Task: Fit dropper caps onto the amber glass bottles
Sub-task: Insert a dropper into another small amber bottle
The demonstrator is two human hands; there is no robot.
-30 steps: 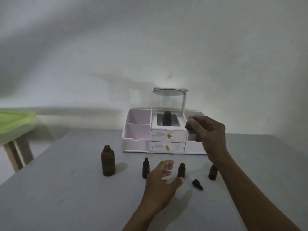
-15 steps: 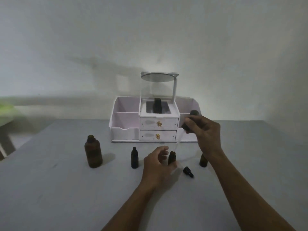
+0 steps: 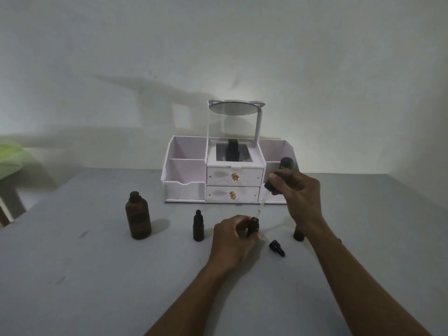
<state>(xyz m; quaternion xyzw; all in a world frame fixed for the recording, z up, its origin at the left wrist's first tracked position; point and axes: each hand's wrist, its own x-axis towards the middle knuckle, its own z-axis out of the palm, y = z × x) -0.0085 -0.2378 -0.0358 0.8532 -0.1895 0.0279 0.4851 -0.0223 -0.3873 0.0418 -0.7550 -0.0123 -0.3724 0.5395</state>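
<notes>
On the grey counter (image 3: 97,275), our tall amber glass bottle (image 3: 138,218) at left stands uncapped. One small amber bottle (image 3: 198,226) looks capped. Our left hand (image 3: 232,241) grips another small open bottle (image 3: 253,226); our right hand (image 3: 299,195) holds the black dropper cap (image 3: 281,173) above it, unfitted.

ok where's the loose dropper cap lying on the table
In the head view the loose dropper cap lies on its side on the grey table, right of centre, just right of the left hand and in front-left of the small bottle beside the right wrist.
</notes>
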